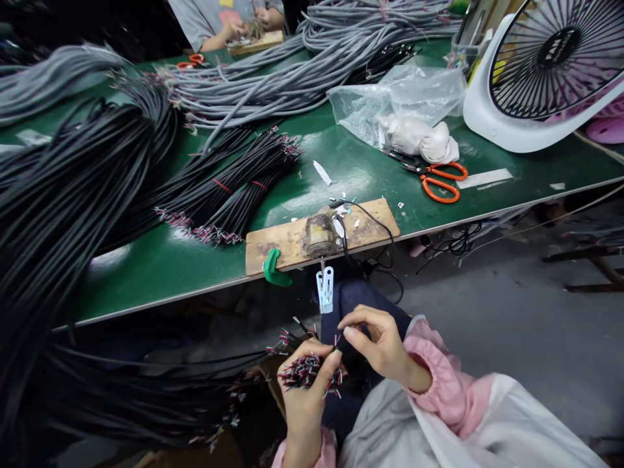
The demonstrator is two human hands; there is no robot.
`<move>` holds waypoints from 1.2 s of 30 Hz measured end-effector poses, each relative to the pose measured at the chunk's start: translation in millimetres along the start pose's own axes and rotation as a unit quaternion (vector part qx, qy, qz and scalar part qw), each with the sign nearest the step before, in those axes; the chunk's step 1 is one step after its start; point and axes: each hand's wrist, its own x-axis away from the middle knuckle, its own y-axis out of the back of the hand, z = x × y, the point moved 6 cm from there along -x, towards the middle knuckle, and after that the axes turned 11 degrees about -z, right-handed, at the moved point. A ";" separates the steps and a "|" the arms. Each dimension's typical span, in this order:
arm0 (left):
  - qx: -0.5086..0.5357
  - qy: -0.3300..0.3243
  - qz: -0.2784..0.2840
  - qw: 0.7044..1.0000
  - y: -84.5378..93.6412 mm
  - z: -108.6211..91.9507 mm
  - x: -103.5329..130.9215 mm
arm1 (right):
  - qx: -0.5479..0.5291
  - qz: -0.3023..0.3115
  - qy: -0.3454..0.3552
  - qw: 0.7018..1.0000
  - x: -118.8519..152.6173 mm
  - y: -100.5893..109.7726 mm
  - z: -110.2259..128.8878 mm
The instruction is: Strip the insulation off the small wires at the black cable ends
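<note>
My left hand [307, 383] is wrapped around a bundle of black cables [303, 372], whose red, white and black wire ends poke out over the fingers. One cable end [336, 342] stands up above my left thumb. Just beside it, my right hand [373, 335] holds thumb and index finger together in a pinch; anything between the tips is too small to make out. Above both hands, a light blue clothespin [324, 290] hangs from a metal tip on the stained block [320, 235]. That block is mounted on a wooden board [373, 218] at the table edge.
A green clamp [275, 268] grips the board at the green table [205, 266]. Orange-handled scissors [441, 182], a plastic bag [400, 97] and a white fan [517, 123] are on the right. Black cables [88, 169] and grey cables [273, 84] fill the left and back. Opposite, a person's hands [248, 25] work.
</note>
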 end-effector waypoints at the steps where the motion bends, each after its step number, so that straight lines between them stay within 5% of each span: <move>1: 0.002 0.000 0.003 1.000 0.1 0.1 0.0 | 0.004 -0.007 0.009 1.000 0.6 1.4 1.5; 9: 0.002 -0.013 0.009 1.000 1.6 -0.8 1.1 | 0.012 0.000 0.067 0.998 3.6 0.0 13.2; 21: 0.016 -0.016 0.018 1.000 0.7 -1.8 2.5 | -0.096 0.009 -0.060 0.994 7.1 -12.2 -8.7; 36: 0.015 -0.076 -0.026 0.997 1.4 -1.0 -0.3 | 0.005 -0.056 0.091 0.994 13.2 -14.5 12.1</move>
